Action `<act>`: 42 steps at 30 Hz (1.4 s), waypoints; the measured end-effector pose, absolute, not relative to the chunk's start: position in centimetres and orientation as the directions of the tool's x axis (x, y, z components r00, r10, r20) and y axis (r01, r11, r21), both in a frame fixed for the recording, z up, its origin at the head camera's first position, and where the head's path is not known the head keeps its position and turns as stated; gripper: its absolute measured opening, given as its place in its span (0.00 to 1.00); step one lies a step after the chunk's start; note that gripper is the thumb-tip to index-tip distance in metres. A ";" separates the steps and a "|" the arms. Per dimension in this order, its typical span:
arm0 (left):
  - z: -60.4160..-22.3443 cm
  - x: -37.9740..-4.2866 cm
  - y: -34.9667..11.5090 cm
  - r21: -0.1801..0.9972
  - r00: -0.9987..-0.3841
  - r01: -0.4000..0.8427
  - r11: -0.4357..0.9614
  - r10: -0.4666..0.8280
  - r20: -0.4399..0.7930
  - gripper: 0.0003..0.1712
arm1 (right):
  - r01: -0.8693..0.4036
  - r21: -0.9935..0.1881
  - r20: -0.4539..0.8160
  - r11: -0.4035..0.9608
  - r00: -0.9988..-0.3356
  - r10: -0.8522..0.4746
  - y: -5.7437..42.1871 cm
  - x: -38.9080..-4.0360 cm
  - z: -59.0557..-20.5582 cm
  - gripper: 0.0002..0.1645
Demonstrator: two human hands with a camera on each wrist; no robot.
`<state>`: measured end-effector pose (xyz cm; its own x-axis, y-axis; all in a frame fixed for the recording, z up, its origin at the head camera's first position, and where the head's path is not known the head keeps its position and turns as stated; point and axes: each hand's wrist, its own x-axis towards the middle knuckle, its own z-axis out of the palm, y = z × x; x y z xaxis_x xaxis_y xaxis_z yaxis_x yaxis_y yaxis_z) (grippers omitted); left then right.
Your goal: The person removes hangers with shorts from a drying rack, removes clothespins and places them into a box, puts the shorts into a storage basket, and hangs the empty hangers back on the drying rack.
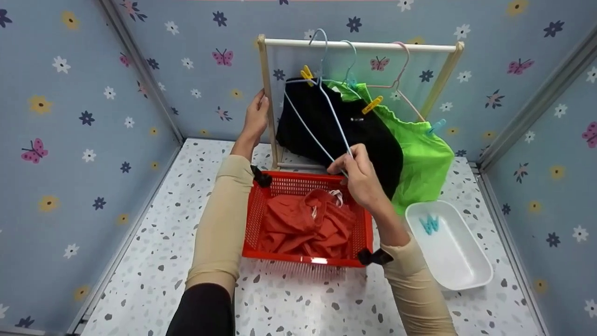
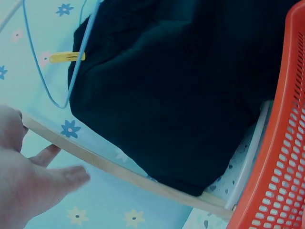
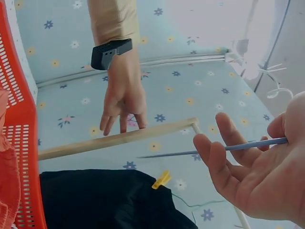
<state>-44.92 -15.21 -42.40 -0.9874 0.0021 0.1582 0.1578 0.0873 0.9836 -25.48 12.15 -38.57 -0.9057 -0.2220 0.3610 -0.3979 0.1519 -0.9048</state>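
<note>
Left hand (image 1: 256,116) unclenched, resting against the wooden post (image 1: 265,65) | right hand (image 1: 361,175) pinching the blue hanger (image 1: 333,111), which slants up to the white rail (image 1: 289,42) | black garment (image 1: 368,135) behind it, green garment (image 1: 422,158) alongside | red cloth (image 1: 303,224) in the red basket (image 1: 280,256) below

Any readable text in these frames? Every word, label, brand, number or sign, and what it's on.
No readable text in any of the three views.
Small pale mark on the black garment: too small to read; can't tell if it's lettering.
Patterned walls: flowers and butterflies, no lettering visible.
</note>
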 end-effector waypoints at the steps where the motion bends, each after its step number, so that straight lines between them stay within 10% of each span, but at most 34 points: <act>1: -42.4 -45.0 -15.2 0.982 -0.987 0.162 0.095 -0.003 0.163 0.31 | -0.391 -0.905 0.353 0.166 -0.910 -0.219 11.9 -25.9 -38.5 0.09; 24: -42.7 -45.1 -15.4 0.988 -0.994 0.107 0.114 0.020 0.105 0.31 | -0.265 -0.876 0.138 0.404 -0.939 -0.316 6.6 -31.1 -41.0 0.05; 42: -43.0 -43.4 -16.3 0.996 -0.998 0.009 0.089 -0.067 0.015 0.25 | -0.313 -0.856 0.122 0.412 -0.896 -0.427 7.7 -31.1 -43.1 0.23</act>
